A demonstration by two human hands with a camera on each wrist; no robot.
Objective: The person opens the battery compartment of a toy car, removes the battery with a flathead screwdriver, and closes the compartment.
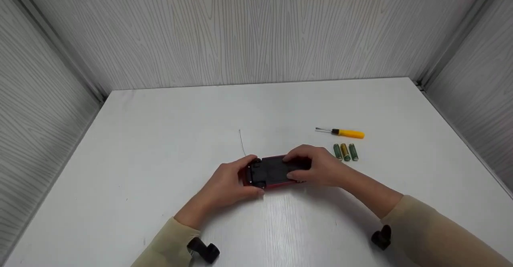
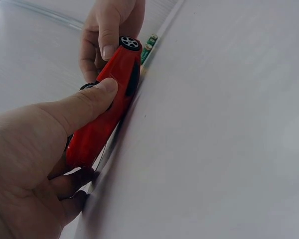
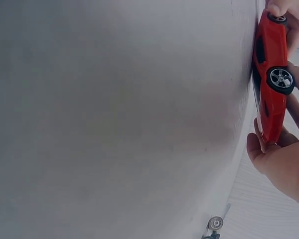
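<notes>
A red toy car (image 1: 274, 171) lies upside down near the middle of the white table, its black underside facing up. My left hand (image 1: 226, 185) grips its left end, thumb along the near side and fingers at the far side. At the other end, my right hand (image 1: 322, 168) holds the car, with thumb and fingertips over the underside. The left wrist view shows the left thumb pressed on the red body (image 2: 92, 137). A silver-spoked wheel (image 3: 281, 78) shows in the right wrist view. From the left end, a thin wire (image 1: 241, 142) sticks out away from me.
Beyond the right hand, three small batteries (image 1: 345, 152) lie side by side, two green and one gold-coloured. Farther back is a screwdriver (image 1: 351, 134) with a yellow handle, its tip pointing left. Wood-grained panels (image 1: 256, 30) enclose the table at the back and both sides.
</notes>
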